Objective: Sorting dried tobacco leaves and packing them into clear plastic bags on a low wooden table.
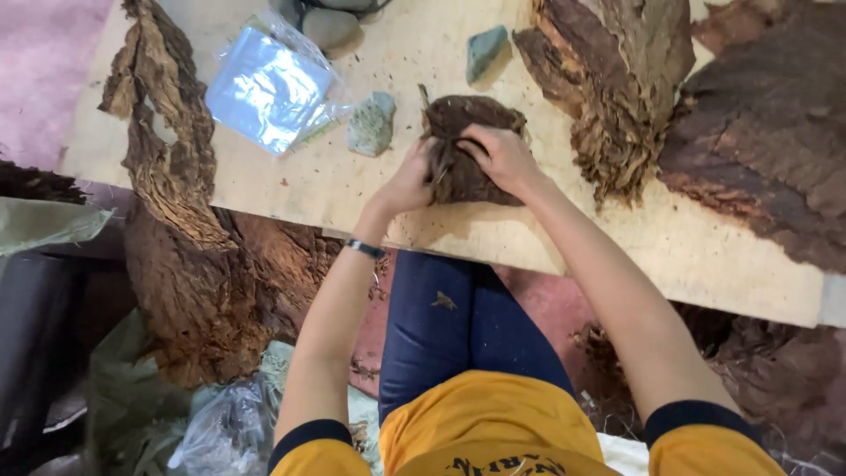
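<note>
Both the left hand (412, 181) and right hand (500, 156) close their fingers on a dark leaf bundle (467, 145). It lies on the wooden board (423, 53) near its front edge, bare wood on either side.

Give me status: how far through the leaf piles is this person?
Done: nothing clearly finished shows. In hand: the left hand and right hand press one bunch of dried brown leaves on the wooden board. Left: large leaf piles at right, far right and hanging off the left edge.
</note>
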